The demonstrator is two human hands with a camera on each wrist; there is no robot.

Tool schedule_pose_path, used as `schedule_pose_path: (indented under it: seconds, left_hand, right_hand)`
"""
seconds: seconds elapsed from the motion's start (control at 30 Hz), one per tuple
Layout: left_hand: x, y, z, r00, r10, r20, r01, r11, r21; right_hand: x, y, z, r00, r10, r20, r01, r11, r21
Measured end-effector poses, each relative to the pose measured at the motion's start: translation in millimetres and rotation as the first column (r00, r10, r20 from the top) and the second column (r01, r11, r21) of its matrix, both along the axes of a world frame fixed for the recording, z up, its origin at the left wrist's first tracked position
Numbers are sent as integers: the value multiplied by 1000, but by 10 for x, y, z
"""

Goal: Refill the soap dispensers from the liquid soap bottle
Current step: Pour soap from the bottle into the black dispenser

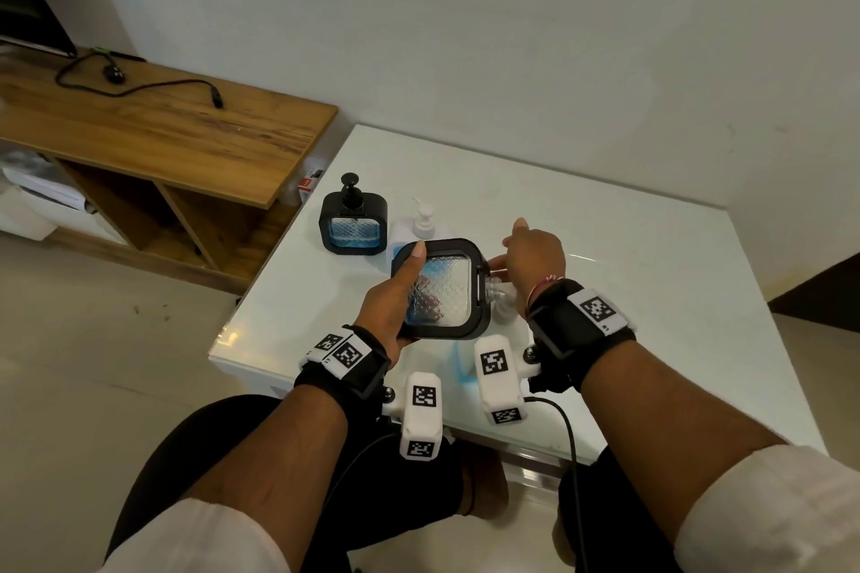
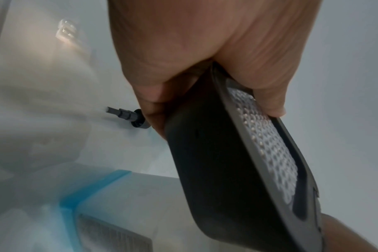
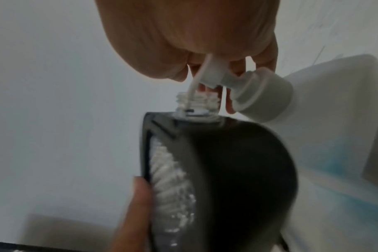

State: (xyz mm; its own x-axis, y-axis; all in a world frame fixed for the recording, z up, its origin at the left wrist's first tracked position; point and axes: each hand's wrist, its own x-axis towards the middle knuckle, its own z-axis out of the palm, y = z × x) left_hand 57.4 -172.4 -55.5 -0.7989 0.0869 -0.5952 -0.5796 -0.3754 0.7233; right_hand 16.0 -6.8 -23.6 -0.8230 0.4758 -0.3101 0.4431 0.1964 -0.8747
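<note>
Left hand [image 1: 393, 300] clamped on dispenser [image 1: 442, 288] tipped sideways, open neck [image 3: 195, 102] pointing right at right hand [image 1: 535, 258] pinching pump tube [image 3: 200, 75] there; soap bottle [image 1: 423, 219] just beyond both hands.

White glossy bench [image 1: 605, 275] against a pale wall [image 1: 465, 37]. Left of it, a wooden shelf unit [image 1: 186, 130]; a black cable [image 1: 139, 86] lies on top. Papers [image 1: 42, 191] in its lower compartment.
</note>
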Motion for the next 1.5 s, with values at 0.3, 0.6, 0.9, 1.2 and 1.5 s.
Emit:
schedule_pose_path:
  seconds: [0.3, 0.6, 0.9, 1.2, 1.5]
  left_hand:
    - [43, 8, 25, 1000, 2, 14, -2, 1000, -4]
    - [30, 1, 36, 1000, 6, 17, -6, 1000, 6]
    - [36, -13, 42, 1000, -7, 26, 7, 1000, 12]
    - [39, -4, 3, 1000, -9, 13, 9, 1000, 17]
    - [37, -1, 3, 1000, -26, 7, 26, 1000, 15]
  right_hand:
    - [61, 17, -68, 992, 65, 106, -90, 962, 257]
    - [58, 1, -20, 977, 146, 158, -188, 938, 292]
    - [-21, 2, -67, 961, 242, 135, -272, 920, 283]
    - [-69, 35, -149, 945, 279, 172, -318, 905, 282]
    - [-32, 73, -155, 926, 294, 238, -359, 882, 305]
